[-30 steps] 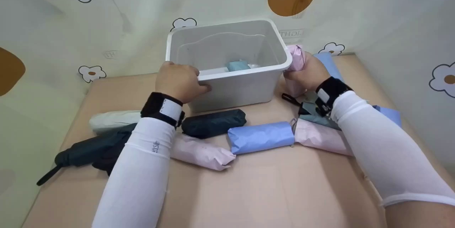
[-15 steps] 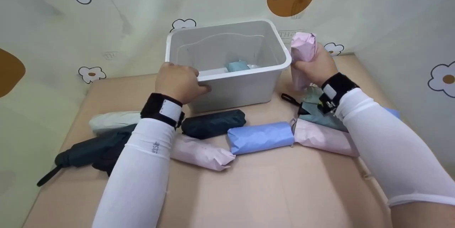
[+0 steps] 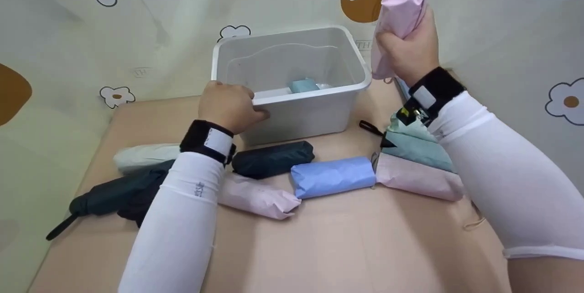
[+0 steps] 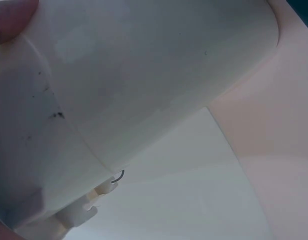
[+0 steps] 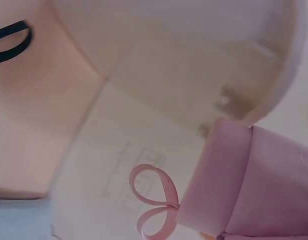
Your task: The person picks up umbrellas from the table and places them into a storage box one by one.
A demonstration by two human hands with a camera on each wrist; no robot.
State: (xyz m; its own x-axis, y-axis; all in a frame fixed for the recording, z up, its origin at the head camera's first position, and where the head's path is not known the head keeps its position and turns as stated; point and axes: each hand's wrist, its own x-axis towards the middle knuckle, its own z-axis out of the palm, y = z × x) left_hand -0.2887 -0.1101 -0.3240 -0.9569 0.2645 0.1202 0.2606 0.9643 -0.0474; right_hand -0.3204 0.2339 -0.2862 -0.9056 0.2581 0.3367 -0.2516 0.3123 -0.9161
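My left hand [image 3: 228, 107] grips the near left corner of a white plastic bin [image 3: 303, 117], fingers over the rim and thumb on the outside. The left wrist view shows the bin's outer wall [image 4: 144, 75] filling most of the frame. My right hand [image 3: 414, 53] holds a folded pink umbrella [image 3: 401, 7] upright in the air, just right of the bin and above its rim. A pink wrist loop [image 5: 166, 200] hangs from this umbrella's end in the right wrist view. Inside the bin lies a light teal bundle [image 3: 304, 86], partly hidden by the front wall.
Folded umbrellas lie on the table [image 3: 310, 247]: a black one [image 3: 273, 158], a blue one [image 3: 333, 176] and a pink one [image 3: 258, 195] in front of the bin. More lie right, including a green one [image 3: 419, 150], and left, including a dark one [image 3: 118, 192]. A patterned wall covering hangs behind.
My right hand has lifted the pink umbrella from low beside the bin to above its rim, moving up and slightly right. The left hand and the bin stay almost still.
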